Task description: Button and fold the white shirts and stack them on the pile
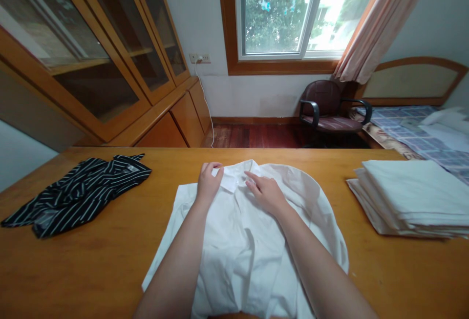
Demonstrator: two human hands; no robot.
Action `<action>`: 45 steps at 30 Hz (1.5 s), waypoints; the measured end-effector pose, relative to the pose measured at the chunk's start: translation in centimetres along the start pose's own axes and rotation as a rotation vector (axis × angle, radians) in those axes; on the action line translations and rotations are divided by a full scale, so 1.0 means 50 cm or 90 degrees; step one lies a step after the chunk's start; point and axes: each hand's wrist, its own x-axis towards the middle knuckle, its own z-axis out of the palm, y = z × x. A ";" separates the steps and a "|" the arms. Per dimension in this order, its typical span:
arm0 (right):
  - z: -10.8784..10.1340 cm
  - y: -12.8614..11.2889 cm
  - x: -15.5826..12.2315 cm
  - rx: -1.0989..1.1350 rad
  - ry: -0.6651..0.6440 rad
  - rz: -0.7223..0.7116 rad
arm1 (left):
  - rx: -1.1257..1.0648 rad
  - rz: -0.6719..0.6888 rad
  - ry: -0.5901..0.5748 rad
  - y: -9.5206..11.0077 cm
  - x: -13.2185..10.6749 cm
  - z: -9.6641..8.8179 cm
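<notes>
A white shirt (242,241) lies spread on the wooden table, collar toward the far side and several creases down its front. At the left side of the collar is my left hand (209,182), its fingers curled over the edge and its thumb against the collar. My right hand (266,193) rests on the shirt just right of the collar opening. Its index finger points toward the collar and the thumb stands apart from it. The shirt's right sleeve curves around outside my right forearm. My forearms cover parts of the front.
A black striped garment (91,187) lies crumpled on the table (161,162) at left. Folded white cloths (421,192) are stacked at right. Beyond are a glass-door cabinet (154,89), an office chair (326,104), a bed (410,123) and a window (282,21) with a pink curtain (381,26).
</notes>
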 end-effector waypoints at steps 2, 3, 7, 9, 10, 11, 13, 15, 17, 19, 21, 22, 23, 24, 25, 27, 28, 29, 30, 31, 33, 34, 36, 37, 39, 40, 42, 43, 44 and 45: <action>0.005 0.002 -0.002 0.003 0.013 -0.007 | -0.011 -0.005 0.014 0.007 -0.002 -0.001; 0.007 0.004 -0.002 0.007 0.032 -0.001 | -0.018 -0.016 0.020 0.011 -0.003 -0.001; 0.011 0.011 -0.005 0.011 0.133 0.039 | -0.073 -0.056 0.026 0.021 -0.007 -0.005; 0.012 0.013 -0.006 0.016 0.143 0.053 | -0.116 -0.057 0.012 0.026 -0.011 -0.008; 0.012 0.014 -0.006 0.021 0.139 0.060 | -0.142 -0.058 -0.001 0.029 -0.013 -0.010; 0.013 0.015 -0.006 0.028 0.136 0.067 | -0.170 -0.061 -0.015 0.032 -0.015 -0.012; 0.017 0.018 -0.005 0.045 0.141 0.084 | -0.219 -0.071 -0.046 0.038 -0.019 -0.016; 0.021 0.021 -0.003 0.058 0.150 0.106 | -0.243 -0.073 -0.077 0.046 -0.022 -0.022; 0.025 0.025 -0.002 0.060 0.157 0.132 | -0.242 -0.059 -0.109 0.052 -0.024 -0.029; 0.027 0.029 -0.001 0.069 0.166 0.162 | -0.228 -0.039 -0.152 0.057 -0.024 -0.037; 0.027 0.031 -0.001 0.097 0.173 0.185 | -0.203 -0.017 -0.202 0.058 -0.023 -0.043; 0.026 0.031 -0.001 0.114 0.174 0.187 | -0.187 -0.004 -0.223 0.057 -0.022 -0.046; 0.024 0.030 -0.002 0.131 0.175 0.182 | -0.169 0.007 -0.236 0.055 -0.021 -0.047; 0.021 0.029 -0.002 0.144 0.176 0.173 | -0.152 0.016 -0.240 0.052 -0.019 -0.047; 0.018 0.028 -0.003 0.156 0.180 0.163 | -0.137 0.020 -0.233 0.048 -0.018 -0.047; 0.011 0.025 -0.004 0.186 0.192 0.153 | -0.113 0.014 -0.196 0.040 -0.014 -0.043; 0.008 0.024 -0.004 0.204 0.196 0.152 | -0.105 0.006 -0.173 0.037 -0.012 -0.041; 0.005 0.024 -0.004 0.226 0.198 0.153 | -0.098 -0.005 -0.147 0.033 -0.011 -0.039; 0.002 0.023 -0.003 0.252 0.200 0.150 | -0.093 -0.018 -0.123 0.029 -0.009 -0.037; 0.000 0.021 -0.003 0.280 0.201 0.144 | -0.091 -0.031 -0.105 0.026 -0.007 -0.035; -0.004 0.018 -0.003 0.332 0.203 0.134 | -0.091 -0.052 -0.078 0.019 -0.003 -0.031; -0.007 0.015 -0.003 0.353 0.204 0.137 | -0.090 -0.055 -0.066 0.016 -0.002 -0.030; -0.011 0.010 -0.004 0.380 0.206 0.153 | -0.079 -0.038 -0.044 0.012 0.000 -0.028; -0.013 0.009 -0.004 0.388 0.205 0.154 | -0.068 -0.021 -0.032 0.011 0.000 -0.027; -0.013 0.008 -0.004 0.403 0.204 0.133 | -0.040 0.019 -0.005 0.012 -0.001 -0.028; -0.011 0.010 -0.003 0.406 0.206 0.115 | -0.022 0.043 0.009 0.015 -0.003 -0.029; -0.004 0.015 -0.001 0.396 0.224 0.091 | 0.022 0.101 0.040 0.024 -0.007 -0.033; 0.000 0.018 -0.001 0.380 0.234 0.085 | 0.044 0.135 0.049 0.030 -0.010 -0.035; 0.004 0.020 -0.001 0.357 0.244 0.078 | 0.062 0.171 0.047 0.036 -0.013 -0.037; 0.006 0.021 -0.002 0.328 0.249 0.063 | 0.076 0.207 0.032 0.041 -0.016 -0.038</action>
